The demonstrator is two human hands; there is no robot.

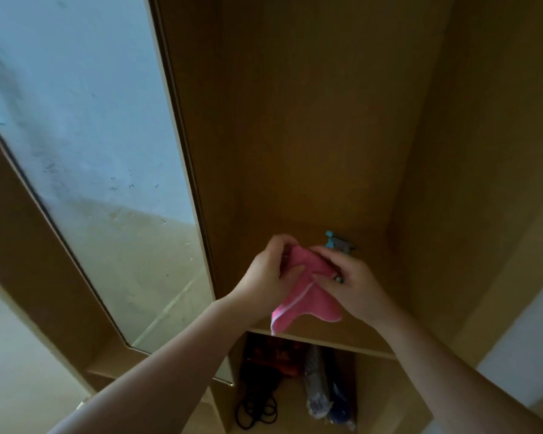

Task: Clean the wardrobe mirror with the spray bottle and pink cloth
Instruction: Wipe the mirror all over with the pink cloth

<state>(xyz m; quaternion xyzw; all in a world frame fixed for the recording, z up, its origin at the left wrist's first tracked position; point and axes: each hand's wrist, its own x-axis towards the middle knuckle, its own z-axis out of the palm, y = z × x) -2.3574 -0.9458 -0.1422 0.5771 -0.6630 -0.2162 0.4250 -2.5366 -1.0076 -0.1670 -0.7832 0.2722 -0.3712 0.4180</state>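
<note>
Both hands hold the pink cloth [301, 296] over a wooden shelf inside the open wardrobe. My left hand [268, 274] pinches its upper left part, and my right hand [351, 285] grips its upper right part. The cloth's lower ends hang loose below the hands. Just behind my right hand, the blue and grey head of the spray bottle [339, 242] sticks up; the rest of the bottle is hidden by the hand and cloth. The mirror [101, 151] is on the open wardrobe door to the left, with smudges and small spots on its glass.
The wooden shelf edge [342, 343] runs just below the hands. Beneath it, a lower compartment holds a dark bag [273, 361], coiled black cords [257, 411] and wrapped bundles [320, 393]. The wardrobe's side wall [452, 183] stands to the right.
</note>
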